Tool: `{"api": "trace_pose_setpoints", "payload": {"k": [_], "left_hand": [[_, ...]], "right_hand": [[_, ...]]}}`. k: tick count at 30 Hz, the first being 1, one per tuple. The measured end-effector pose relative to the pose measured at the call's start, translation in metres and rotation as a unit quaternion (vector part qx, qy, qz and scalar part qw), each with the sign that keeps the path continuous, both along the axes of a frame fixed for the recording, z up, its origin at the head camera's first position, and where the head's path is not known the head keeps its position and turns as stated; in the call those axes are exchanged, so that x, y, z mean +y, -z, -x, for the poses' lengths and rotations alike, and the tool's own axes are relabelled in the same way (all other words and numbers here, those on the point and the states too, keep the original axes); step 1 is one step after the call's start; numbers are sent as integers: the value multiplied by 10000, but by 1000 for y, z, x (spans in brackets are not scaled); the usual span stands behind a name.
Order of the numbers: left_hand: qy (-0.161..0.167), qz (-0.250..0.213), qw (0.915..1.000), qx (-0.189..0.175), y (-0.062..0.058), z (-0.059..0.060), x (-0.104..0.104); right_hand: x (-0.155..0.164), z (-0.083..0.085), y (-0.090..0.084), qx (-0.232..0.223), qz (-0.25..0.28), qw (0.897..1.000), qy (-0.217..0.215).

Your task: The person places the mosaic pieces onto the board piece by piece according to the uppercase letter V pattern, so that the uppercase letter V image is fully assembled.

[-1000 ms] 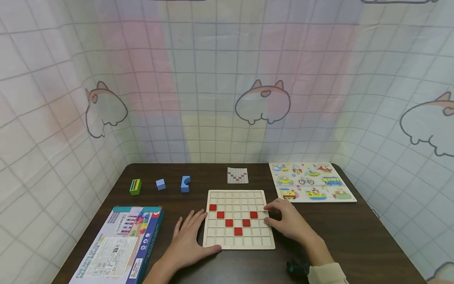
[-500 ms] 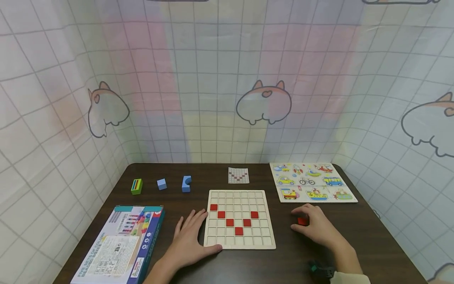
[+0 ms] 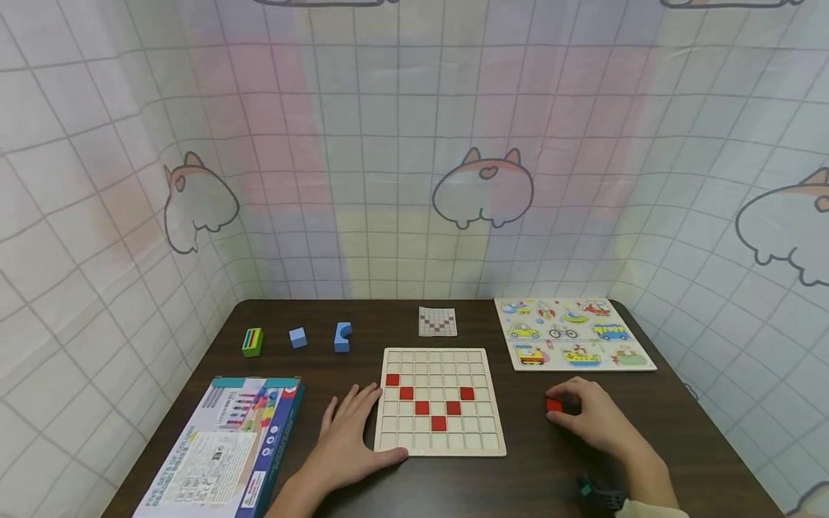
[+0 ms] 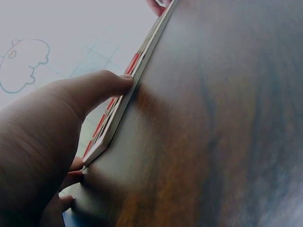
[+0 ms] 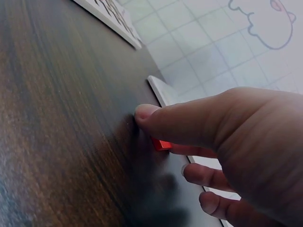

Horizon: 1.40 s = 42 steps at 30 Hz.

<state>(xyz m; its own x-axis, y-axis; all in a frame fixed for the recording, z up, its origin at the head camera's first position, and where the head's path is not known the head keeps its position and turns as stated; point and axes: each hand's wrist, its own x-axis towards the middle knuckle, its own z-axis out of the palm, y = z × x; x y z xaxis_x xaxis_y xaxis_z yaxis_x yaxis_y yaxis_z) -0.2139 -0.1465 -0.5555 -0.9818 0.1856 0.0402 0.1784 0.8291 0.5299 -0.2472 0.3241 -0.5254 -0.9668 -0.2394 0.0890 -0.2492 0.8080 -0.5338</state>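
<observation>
A cream gridded board (image 3: 447, 440) lies mid-table in the head view, with several red square pieces (image 3: 438, 423) in a V-like pattern. My left hand (image 3: 341, 447) rests at its left side, fingers spread; the thumb touches the near edge, and fingertips reach the left edge. In the left wrist view, the thumb (image 4: 106, 86) presses on the board's rim. To the right of the board, my right hand (image 3: 602, 421) pinches a loose red block (image 3: 553, 405) at the table surface between thumb and index finger. In the right wrist view, the thumb partly hides that red block (image 5: 162, 144).
A small pattern card (image 3: 437, 321) lies behind the board, and a picture board (image 3: 576, 334) at back right. A green block (image 3: 252, 342), a blue cube (image 3: 298, 337) and a notched blue block (image 3: 342, 337) stand back left. A flat box (image 3: 220, 446) lies front left.
My right hand has moved right, away from the board's right edge, to the loose red block, and its fingers have closed around it. My left hand has stayed at the board.
</observation>
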Motion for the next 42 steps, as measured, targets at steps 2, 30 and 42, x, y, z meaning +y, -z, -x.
{"api": "trace_pose_setpoints", "payload": {"k": [2,30,42], "left_hand": [[-4,-7,10000,4,0,0,0],[-17,17,10000,-44,-2,2,2],[-34,-17,10000,-75,-2,-1,1]], "right_hand": [[0,-1,-1,-12,4,10000,0],[-44,18,-6,552,128,9981,-259],[-79,39,3,359,450,9979,-288]]}}
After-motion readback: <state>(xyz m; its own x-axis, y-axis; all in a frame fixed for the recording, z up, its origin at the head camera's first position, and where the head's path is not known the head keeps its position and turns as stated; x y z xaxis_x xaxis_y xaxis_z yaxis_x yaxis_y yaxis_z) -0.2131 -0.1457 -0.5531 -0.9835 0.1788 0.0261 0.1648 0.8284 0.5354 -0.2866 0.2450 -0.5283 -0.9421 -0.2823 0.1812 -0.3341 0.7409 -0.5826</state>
